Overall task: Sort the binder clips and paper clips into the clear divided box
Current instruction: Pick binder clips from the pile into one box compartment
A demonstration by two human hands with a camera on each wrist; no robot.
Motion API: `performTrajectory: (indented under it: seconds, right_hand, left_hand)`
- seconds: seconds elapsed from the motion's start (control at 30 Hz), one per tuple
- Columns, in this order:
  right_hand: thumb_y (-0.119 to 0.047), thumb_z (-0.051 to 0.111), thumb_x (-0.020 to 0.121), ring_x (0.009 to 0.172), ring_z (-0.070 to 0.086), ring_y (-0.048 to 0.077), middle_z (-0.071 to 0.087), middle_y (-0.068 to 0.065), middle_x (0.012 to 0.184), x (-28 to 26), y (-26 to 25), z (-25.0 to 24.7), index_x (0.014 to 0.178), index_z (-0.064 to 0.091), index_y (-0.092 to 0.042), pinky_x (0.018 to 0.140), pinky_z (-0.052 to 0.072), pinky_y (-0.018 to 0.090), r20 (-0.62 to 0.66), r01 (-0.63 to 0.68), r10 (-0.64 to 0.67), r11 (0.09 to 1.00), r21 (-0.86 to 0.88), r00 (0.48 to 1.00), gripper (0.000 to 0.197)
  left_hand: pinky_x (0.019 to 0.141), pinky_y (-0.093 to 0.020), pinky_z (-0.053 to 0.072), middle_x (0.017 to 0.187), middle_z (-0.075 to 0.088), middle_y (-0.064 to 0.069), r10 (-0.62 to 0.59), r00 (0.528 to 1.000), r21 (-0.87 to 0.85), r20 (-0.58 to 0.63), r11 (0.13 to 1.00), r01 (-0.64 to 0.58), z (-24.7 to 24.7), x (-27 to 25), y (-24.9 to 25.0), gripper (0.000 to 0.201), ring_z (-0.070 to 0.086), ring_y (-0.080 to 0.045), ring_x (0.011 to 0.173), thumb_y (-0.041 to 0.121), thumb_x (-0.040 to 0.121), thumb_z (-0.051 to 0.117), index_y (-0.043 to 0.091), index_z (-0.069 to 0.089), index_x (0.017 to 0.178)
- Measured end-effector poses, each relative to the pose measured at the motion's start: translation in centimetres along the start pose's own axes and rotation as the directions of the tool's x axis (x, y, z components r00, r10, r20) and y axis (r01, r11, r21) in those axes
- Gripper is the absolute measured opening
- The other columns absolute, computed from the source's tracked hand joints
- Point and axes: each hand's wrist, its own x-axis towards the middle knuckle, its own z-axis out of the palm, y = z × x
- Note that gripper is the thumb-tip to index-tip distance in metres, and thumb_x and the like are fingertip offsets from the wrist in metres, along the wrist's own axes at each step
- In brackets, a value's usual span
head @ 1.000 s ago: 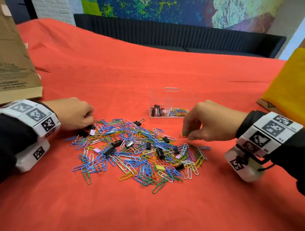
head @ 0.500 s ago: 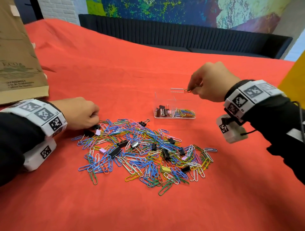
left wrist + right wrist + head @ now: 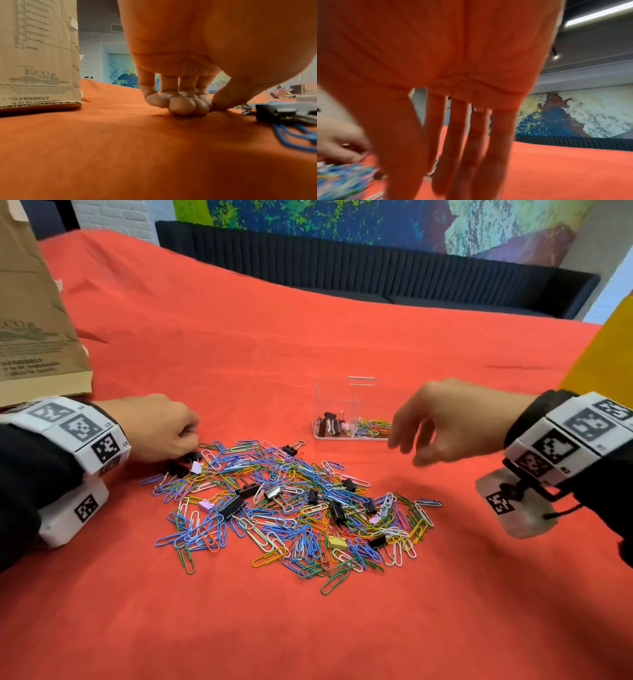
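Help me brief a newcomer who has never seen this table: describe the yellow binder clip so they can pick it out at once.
Start at the big heap of coloured paper clips in the middle of the red tablecloth. Look to the heap's near edge, right of centre, well short of the clear divided box. The yellow binder clip lies there: a pale yellow, solid block among thin wire loops, the only yellow binder clip I can see among black and pink ones.

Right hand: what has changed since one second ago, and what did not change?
The right hand carried a paper clip from the pile up over the clear divided box, let it go, and now comes back down, open and empty. The left hand stayed curled at the pile's edge.
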Motion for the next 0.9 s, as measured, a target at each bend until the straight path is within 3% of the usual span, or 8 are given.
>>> performTrajectory:
  seconds: [0.1,0.17,0.23,0.33,0.5,0.63,0.77,0.9]
  right_hand:
    - [-0.03,0.087,0.063,0.079,0.069,-0.002,0.069,-0.023,0.1,-1.7,-0.6,1.2,0.116,0.06,-0.048,0.071,0.05,0.013,0.276,0.016,-0.001,0.999,-0.051,0.961,0.062]
    - [-0.038,0.089,0.058,0.083,0.068,0.001,0.063,-0.021,0.107,-2.4,-1.0,2.2,0.124,0.053,-0.052,0.076,0.052,0.021,0.316,0.048,-0.018,0.995,-0.087,0.948,0.077]
    - [-0.043,0.089,0.055,0.084,0.064,0.004,0.059,-0.018,0.107,-2.7,-1.2,3.1,0.126,0.052,-0.052,0.079,0.052,0.026,0.287,0.095,-0.061,0.99,-0.106,0.956,0.08]
    - [-0.041,0.087,0.061,0.082,0.065,0.005,0.062,-0.017,0.097,-2.6,-1.6,3.7,0.114,0.062,-0.046,0.077,0.051,0.025,0.22,0.112,-0.101,0.993,-0.039,0.97,0.059]
    - [-0.025,0.075,0.074,0.077,0.063,0.005,0.068,-0.015,0.078,-2.1,-1.7,4.1,0.092,0.071,-0.029,0.065,0.044,0.012,0.144,0.134,-0.128,0.99,-0.037,0.981,0.018]
    - [-0.021,0.07,0.074,0.081,0.061,0.005,0.065,-0.011,0.069,-1.8,-1.5,4.1,0.086,0.073,-0.025,0.061,0.039,0.007,0.097,0.144,-0.139,0.989,-0.042,0.986,0.013]
    - [-0.018,0.076,0.071,0.076,0.062,0.004,0.067,-0.012,0.067,-1.6,-1.2,3.2,0.076,0.071,-0.024,0.059,0.042,0.011,0.024,0.121,-0.121,0.993,0.007,0.992,0.009]
    - [-0.019,0.081,0.068,0.071,0.064,0.0,0.067,-0.024,0.072,-1.0,-0.9,1.2,0.072,0.071,-0.025,0.061,0.042,0.011,-0.106,0.098,-0.093,0.994,0.041,0.99,0.013]
  left_hand:
    - [0.071,-0.033,0.05,0.068,0.062,0.001,0.008,1.0,0.025,-0.008,1.0,-0.008,0.1,0.1,0.0,0.026,0.056,-0.025,0.068,0.038,0.086,0.046,0.019,0.05,0.07]
    - [0.071,-0.034,0.051,0.067,0.061,0.001,0.017,1.0,0.03,-0.018,0.999,-0.016,0.2,0.1,-0.1,0.026,0.054,-0.025,0.066,0.038,0.086,0.046,0.019,0.05,0.069]
    - [0.07,-0.034,0.051,0.066,0.061,0.002,0.017,1.0,0.026,-0.021,1.0,-0.017,0.3,0.2,-0.2,0.026,0.054,-0.025,0.065,0.038,0.086,0.046,0.019,0.05,0.068]
    - [0.07,-0.035,0.051,0.066,0.062,0.001,0.016,1.0,0.028,-0.021,0.999,-0.016,0.4,0.3,-0.3,0.026,0.056,-0.025,0.066,0.038,0.086,0.046,0.019,0.05,0.068]
    - [0.07,-0.034,0.051,0.066,0.062,0.001,0.017,1.0,0.026,-0.023,1.0,-0.016,0.4,0.3,-0.3,0.027,0.056,-0.026,0.066,0.038,0.086,0.046,0.019,0.05,0.068]
    - [0.069,-0.033,0.049,0.068,0.063,0.0,0.023,0.999,0.034,-0.022,0.999,-0.022,0.3,0.2,-0.1,0.027,0.056,-0.027,0.069,0.037,0.087,0.047,0.018,0.05,0.069]
    - [0.069,-0.033,0.049,0.069,0.064,0.0,0.021,1.0,0.031,-0.023,0.999,-0.02,0.2,0.1,0.0,0.027,0.057,-0.027,0.07,0.037,0.088,0.047,0.018,0.051,0.07]
    - [0.069,-0.033,0.049,0.067,0.063,0.001,0.016,1.0,0.016,-0.024,1.0,-0.015,0.4,0.1,-0.1,0.027,0.058,-0.026,0.07,0.038,0.086,0.048,0.018,0.051,0.069]
